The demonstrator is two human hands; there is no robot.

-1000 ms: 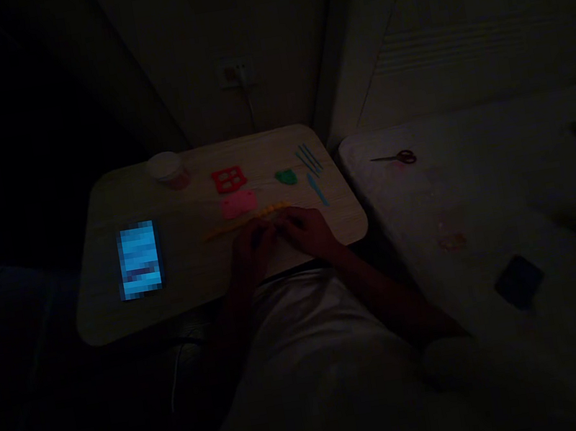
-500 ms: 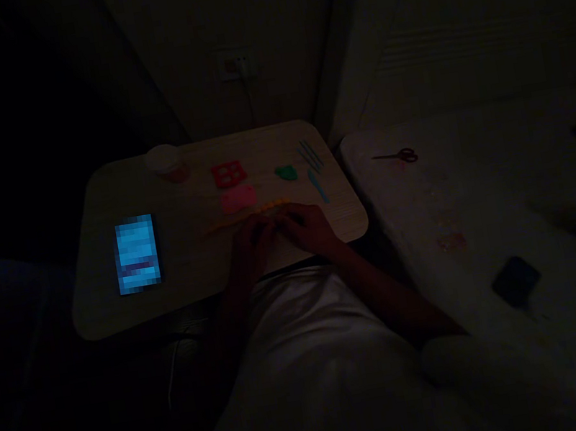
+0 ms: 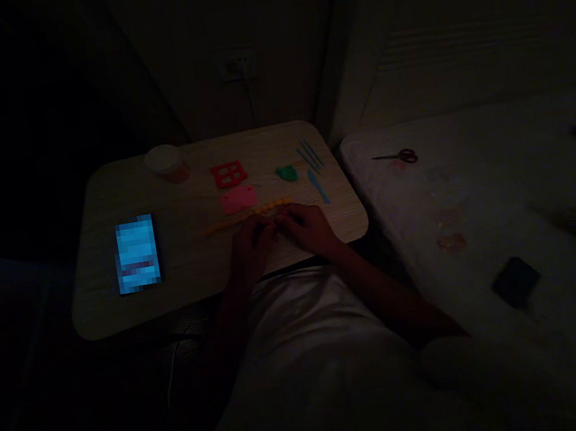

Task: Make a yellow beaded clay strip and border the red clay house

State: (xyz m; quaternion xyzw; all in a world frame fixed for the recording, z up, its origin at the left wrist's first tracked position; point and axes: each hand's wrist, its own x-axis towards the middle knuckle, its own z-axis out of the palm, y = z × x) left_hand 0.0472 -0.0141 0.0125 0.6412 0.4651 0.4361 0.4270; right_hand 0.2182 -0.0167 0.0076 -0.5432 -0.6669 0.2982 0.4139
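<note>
In dim light, my left hand (image 3: 252,245) and my right hand (image 3: 307,227) meet fingertip to fingertip near the front edge of the small table (image 3: 193,274). Both sets of fingers are curled and pinched; whatever lies between them is too small and dark to make out. Just beyond the fingers runs a long yellow-orange strip (image 3: 224,225), lumpy toward its right end. Behind it lie a flat pink piece (image 3: 239,198) and a red frame with square openings (image 3: 230,174). A green lump (image 3: 286,173) rests to their right, beside a light blue plastic knife (image 3: 318,186).
Several thin sticks (image 3: 310,156) lie at the table's back right. A white-lidded tub (image 3: 167,163) stands at the back left, and a lit, pixelated screen (image 3: 135,254) at the left. Scissors (image 3: 395,157) and a dark square object (image 3: 516,281) are on the pale surface to the right.
The view has shifted slightly, so the table sits a little higher in the picture. My hands stay together in nearly the same place, with only small finger movement.
</note>
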